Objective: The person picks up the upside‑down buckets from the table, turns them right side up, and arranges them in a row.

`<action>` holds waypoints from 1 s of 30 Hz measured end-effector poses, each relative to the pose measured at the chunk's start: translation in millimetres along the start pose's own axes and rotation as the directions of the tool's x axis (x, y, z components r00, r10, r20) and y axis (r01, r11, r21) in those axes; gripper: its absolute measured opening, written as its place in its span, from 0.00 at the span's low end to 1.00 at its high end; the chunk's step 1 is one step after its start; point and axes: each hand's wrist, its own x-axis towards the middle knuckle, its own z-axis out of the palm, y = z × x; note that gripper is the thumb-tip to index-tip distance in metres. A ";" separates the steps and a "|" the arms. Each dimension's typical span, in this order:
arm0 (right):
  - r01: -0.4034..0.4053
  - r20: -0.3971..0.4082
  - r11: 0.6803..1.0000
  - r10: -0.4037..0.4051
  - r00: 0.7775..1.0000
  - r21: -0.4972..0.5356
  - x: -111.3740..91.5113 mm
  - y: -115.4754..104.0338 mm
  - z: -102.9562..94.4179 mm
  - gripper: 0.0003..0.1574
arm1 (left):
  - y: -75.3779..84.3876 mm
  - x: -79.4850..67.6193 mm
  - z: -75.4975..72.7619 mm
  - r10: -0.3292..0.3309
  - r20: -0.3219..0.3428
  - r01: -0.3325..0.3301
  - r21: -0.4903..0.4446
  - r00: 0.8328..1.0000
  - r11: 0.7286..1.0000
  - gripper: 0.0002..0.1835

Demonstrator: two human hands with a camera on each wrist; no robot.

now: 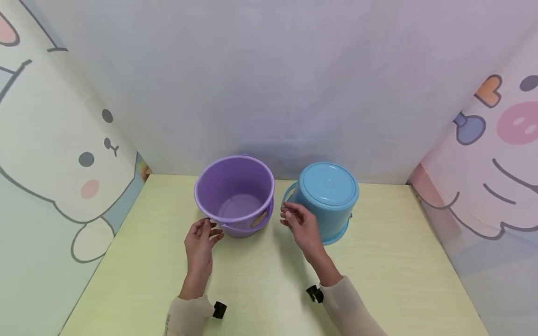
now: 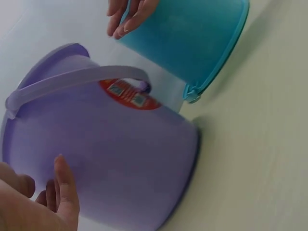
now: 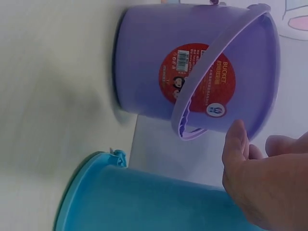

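A purple bucket (image 1: pixel 235 172) stands upright on the table, its mouth upward. Its handle (image 2: pixel 91 75) hangs down over the side, crossing a red label (image 3: pixel 221 82) in the right wrist view. To the right a blue bucket (image 1: pixel 329 184) sits upside down, base on top. My left hand (image 1: pixel 201 247) is at the near left rim of the purple bucket, fingers loosely bent, holding nothing; whether the fingertips touch the rim I cannot tell. My right hand (image 1: pixel 304 231) hovers at the left side of the blue bucket by its handle, fingers relaxed and gripping nothing.
Both buckets stand toward the back of the light wooden table (image 1: pixel 399 261), near a pale backdrop (image 1: pixel 273 93). Cartoon-printed panels (image 1: pixel 50 163) flank the table on both sides. Black clips (image 1: pixel 315 294) show at both sleeve cuffs.
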 end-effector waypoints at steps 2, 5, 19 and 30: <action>-0.011 0.003 1.000 0.011 1.000 0.008 -4.2 1.5 -3.2 0.18 | -5.6 -3.1 1.0 -0.017 0.004 0.017 0.005 1.000 1.000 0.18; -0.033 0.001 0.999 0.033 0.999 0.020 -10.2 4.1 -8.3 0.17 | -14.2 -7.8 2.5 -0.032 0.017 0.032 0.013 0.999 0.999 0.18; -0.038 -0.013 0.999 0.038 0.999 -0.021 -31.8 14.4 -31.9 0.17 | -47.0 -35.0 22.4 -0.084 0.146 0.078 0.043 0.986 0.996 0.18; -0.067 -0.037 0.997 0.066 0.997 -0.024 -44.3 19.2 -53.4 0.17 | -58.9 -43.6 46.0 -0.143 0.288 0.094 0.178 0.947 0.979 0.19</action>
